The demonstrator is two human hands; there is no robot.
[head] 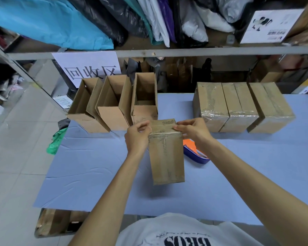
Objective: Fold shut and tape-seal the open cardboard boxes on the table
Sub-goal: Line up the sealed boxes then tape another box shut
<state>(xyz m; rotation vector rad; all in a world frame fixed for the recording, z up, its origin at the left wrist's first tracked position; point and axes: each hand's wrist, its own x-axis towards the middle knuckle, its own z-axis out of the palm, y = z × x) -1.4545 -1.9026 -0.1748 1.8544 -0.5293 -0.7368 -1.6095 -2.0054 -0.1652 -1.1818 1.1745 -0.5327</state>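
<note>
A tall cardboard box (166, 157) stands upright at the table's middle, old tape across its near face, its top flap (163, 126) folded over. My left hand (138, 136) grips the box's upper left edge. My right hand (192, 129) pinches the flap's right corner with its fingertips. Three open boxes stand in a row behind on the left: one (86, 105), a second (112, 103) and a third (145, 96). Three taped, sealed boxes sit at the back right: one (210, 105), a second (240, 105) and a third (270, 107).
A blue and orange tape dispenser (194, 153) lies just right of the held box, partly hidden. A blue cloth (96, 174) covers the table. A metal shelf rail (185, 51) crosses overhead with a paper sign (89, 68). A green bag (56, 141) hangs off the left edge.
</note>
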